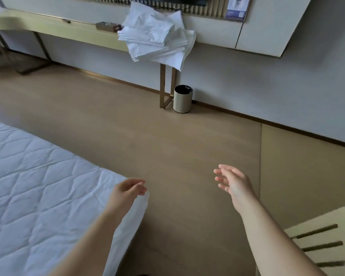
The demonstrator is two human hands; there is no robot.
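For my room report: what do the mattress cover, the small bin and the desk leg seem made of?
Mattress cover: white matte fabric, probably cotton or a blend; diamond quilting and creases show. Small bin: cream, faint sheen, perhaps coated metal or plastic. Desk leg: likely metal, brushed gold finish; thin, square-edged frame.

mattress [38, 186] cropped left, poster [237, 8] print unreadable

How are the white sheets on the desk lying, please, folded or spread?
Folded: sheets lie stacked in layers, overhanging the desk edge.
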